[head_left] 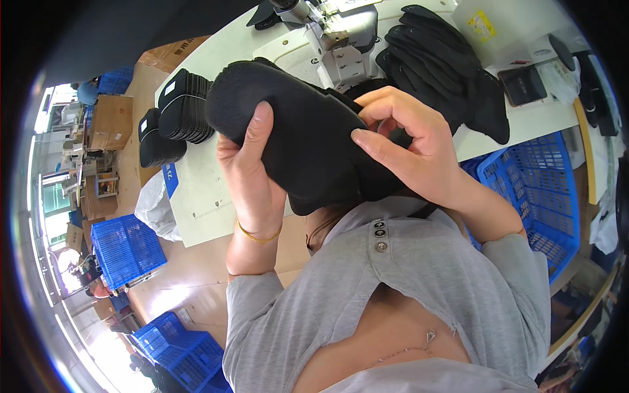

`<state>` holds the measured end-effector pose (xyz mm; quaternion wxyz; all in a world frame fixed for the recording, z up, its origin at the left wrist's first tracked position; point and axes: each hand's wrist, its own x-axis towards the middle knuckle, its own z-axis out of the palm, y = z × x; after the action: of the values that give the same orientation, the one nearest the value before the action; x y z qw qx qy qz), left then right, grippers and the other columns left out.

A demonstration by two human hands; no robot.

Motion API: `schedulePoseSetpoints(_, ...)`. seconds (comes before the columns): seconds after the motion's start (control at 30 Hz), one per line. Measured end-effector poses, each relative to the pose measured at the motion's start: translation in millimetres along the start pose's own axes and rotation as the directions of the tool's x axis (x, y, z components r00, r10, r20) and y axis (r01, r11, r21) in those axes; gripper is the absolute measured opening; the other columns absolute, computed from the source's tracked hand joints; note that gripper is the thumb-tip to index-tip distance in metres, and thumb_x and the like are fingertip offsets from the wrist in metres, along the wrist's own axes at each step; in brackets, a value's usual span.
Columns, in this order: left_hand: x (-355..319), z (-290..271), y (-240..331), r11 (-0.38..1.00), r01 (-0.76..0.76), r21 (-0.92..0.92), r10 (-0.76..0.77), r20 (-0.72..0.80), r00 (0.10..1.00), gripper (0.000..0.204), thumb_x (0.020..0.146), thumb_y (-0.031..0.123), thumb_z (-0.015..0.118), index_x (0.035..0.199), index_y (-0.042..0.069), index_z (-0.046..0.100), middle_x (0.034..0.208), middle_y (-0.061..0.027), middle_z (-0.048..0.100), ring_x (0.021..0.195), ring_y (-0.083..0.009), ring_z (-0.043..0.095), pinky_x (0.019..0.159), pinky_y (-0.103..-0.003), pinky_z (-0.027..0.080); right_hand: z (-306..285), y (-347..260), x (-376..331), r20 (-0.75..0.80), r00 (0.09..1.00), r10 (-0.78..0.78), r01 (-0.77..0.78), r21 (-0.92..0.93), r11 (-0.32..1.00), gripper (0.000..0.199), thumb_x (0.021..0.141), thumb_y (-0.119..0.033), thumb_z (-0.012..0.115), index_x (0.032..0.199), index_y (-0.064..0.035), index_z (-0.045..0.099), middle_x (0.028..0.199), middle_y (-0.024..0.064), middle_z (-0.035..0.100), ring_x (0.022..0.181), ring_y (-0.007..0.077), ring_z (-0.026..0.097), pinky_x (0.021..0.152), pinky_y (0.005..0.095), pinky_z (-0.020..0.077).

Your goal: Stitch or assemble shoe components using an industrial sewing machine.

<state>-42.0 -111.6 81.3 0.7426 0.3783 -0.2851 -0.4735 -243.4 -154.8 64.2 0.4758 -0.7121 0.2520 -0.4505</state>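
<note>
held up at the centre of the frame: a black fleece piece (308, 141), thick and padded, long axis running from the upper left down to the lower right, rounded end pointing toward the upper left, lower end at mid-frame just above the grey shirt (406, 288). gripped on its left side by the left hand (252, 177), palm under the fabric, thumb laid up across the front face, fingers hidden behind; closed firmly around the edge. pinched on its right side by the right hand (406, 144), fingers curled in, thumb and forefinger nipping a fold of the black cloth near the middle right edge. a thin gold bangle (259, 236) on the left wrist.

behind, at the top of the frame: a white worktable (203, 196) with a sewing machine (327, 39) at top centre. a loose heap of black pieces (445, 65) at upper right, just beside the machine. two stacked bundles of black pieces (173, 114) at the upper left, on the table edge. a blue plastic crate (537, 183) at the right, below the table; more blue crates (128, 249) at lower left on the floor.
</note>
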Motion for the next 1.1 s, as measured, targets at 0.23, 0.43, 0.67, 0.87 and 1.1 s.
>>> schedulePoseSetpoints(0.23,7.0,-7.9,-3.1,0.999,-0.014,0.041,0.013,0.015,1.0,0.029,0.091,0.0,0.069,0.119,0.002,0.065,0.114,-0.0093,0.07,0.104,-0.0201,0.068,0.093,-0.034,0.055,1.9,4.7,-5.6,-0.036,0.999,0.031,-0.028,0.077,0.997,0.006,0.092,0.003,0.064,0.098,0.0052,0.063,0.108,0.0127,0.065,0.079,0.0089,0.062,0.068,0.0211,0.0512)
schedulePoseSetpoints(0.43,17.1,-6.8,-2.5,0.999,-0.016,0.03,0.015,0.021,1.0,0.029,0.089,-0.003,0.069,0.118,0.001,0.065,0.112,-0.0108,0.07,0.101,-0.0209,0.068,0.092,-0.034,0.056,5.3,2.6,-2.3,-0.079,0.986,0.144,-0.131,0.145,0.981,0.013,0.091,0.005,0.064,0.103,0.0056,0.061,0.106,0.0135,0.067,0.083,0.0107,0.066,0.073,0.0237,0.0554)
schedulePoseSetpoints(0.67,45.0,3.3,4.6,0.987,-0.033,0.158,0.025,0.053,0.998,0.03,0.086,-0.007,0.07,0.115,-0.003,0.065,0.107,-0.0114,0.07,0.095,-0.0196,0.069,0.086,-0.031,0.057,3.4,-0.7,13.9,-0.101,0.965,0.244,-0.192,0.365,0.911,0.013,0.095,0.0,0.061,0.106,0.0075,0.061,0.098,0.0146,0.069,0.077,0.0136,0.069,0.066,0.0242,0.0568)
schedulePoseSetpoints(0.87,95.9,12.4,23.4,0.949,0.105,0.296,-0.145,0.115,0.983,0.023,0.084,-0.004,0.073,0.105,-0.008,0.066,0.099,-0.0138,0.071,0.083,-0.02,0.07,0.076,-0.03,0.058,-4.3,-5.5,42.7,0.082,0.932,0.353,-0.353,0.422,0.835,0.023,0.099,-0.014,0.056,0.097,0.0063,0.066,0.087,0.0136,0.073,0.066,0.0147,0.07,0.057,0.0238,0.0554)
schedulePoseSetpoints(1.1,145.3,9.4,26.0,0.907,0.22,0.359,-0.333,0.293,0.896,0.015,0.084,0.0,0.074,0.097,-0.003,0.068,0.09,-0.0099,0.07,0.078,-0.0188,0.07,0.07,-0.029,0.059,-3.2,1.3,58.1,0.001,0.96,0.282,-0.251,0.454,0.855,0.025,0.1,-0.014,0.054,0.09,0.0055,0.065,0.086,0.0154,0.074,0.064,0.0166,0.071,0.055,0.0243,0.0554)
